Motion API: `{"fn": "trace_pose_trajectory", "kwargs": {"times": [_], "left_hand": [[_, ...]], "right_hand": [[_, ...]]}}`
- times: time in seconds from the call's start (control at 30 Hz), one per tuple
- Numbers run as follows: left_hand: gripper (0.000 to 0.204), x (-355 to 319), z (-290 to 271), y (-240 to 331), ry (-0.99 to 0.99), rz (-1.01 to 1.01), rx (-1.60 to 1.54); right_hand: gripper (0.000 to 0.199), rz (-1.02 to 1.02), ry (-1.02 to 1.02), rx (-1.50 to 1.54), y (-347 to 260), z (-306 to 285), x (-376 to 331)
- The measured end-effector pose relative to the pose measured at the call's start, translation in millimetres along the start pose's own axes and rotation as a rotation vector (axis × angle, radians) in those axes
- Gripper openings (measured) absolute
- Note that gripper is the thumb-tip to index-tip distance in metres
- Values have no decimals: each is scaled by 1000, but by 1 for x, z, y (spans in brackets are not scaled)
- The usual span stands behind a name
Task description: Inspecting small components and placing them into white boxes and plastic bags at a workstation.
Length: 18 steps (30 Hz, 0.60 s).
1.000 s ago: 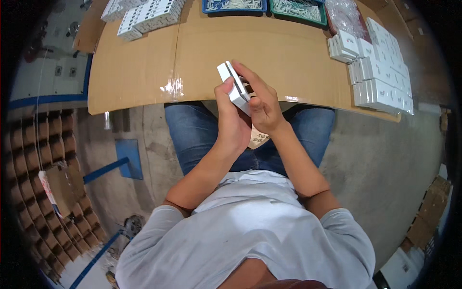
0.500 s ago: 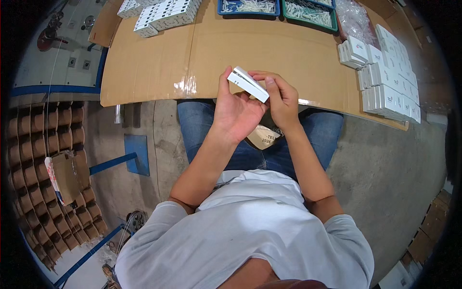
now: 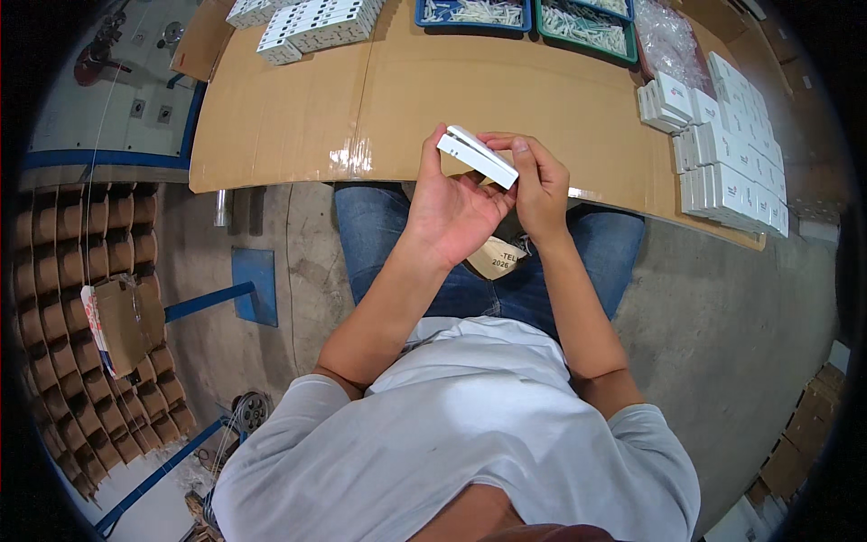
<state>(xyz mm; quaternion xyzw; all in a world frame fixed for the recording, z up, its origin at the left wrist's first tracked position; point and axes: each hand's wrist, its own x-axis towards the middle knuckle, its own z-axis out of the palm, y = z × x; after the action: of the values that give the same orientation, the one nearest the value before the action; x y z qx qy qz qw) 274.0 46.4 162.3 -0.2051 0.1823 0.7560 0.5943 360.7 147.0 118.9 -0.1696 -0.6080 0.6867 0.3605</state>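
Both hands hold one small white box (image 3: 479,158) over the near edge of the table, above my lap. It is tilted, its right end lower, and a dark slit runs along its upper long edge. My left hand (image 3: 444,203) cradles it from the left and below, palm up, thumb at its upper left end. On the right end, my right hand (image 3: 540,185) pinches it between thumb and fingers. The fingertips behind the box are partly hidden.
Stacked white boxes (image 3: 727,194) stand at the table's right, beside clear plastic bags (image 3: 666,41). Blue (image 3: 474,31) and green (image 3: 587,56) trays of small white parts sit at the back. White cartons (image 3: 325,25) are at back left. Cardboard (image 3: 271,117) covers the table.
Both hands and the box have shifted slightly to the right. The slit along the box's edge looks a little narrower, and the box stays in both hands.
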Motion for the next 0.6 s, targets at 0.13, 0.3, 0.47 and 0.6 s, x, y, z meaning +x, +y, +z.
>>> {"fn": "trace_pose_trajectory", "kwargs": {"times": [0.13, 0.3, 0.47, 0.6], "left_hand": [[68, 0, 0, 2, -33, 11, 31], [64, -2, 3, 5, -14, -9, 2], [60, -1, -2, 8, -108, 3, 87], [61, -3, -3, 4, -167, 291, 492]], "right_hand": [[39, 3, -4, -15, -2, 0, 1], [50, -13, -16, 27, -7, -3, 0], [53, -32, 11, 32, -12, -4, 1], [52, -152, 19, -88, -11, -11, 3]]}}
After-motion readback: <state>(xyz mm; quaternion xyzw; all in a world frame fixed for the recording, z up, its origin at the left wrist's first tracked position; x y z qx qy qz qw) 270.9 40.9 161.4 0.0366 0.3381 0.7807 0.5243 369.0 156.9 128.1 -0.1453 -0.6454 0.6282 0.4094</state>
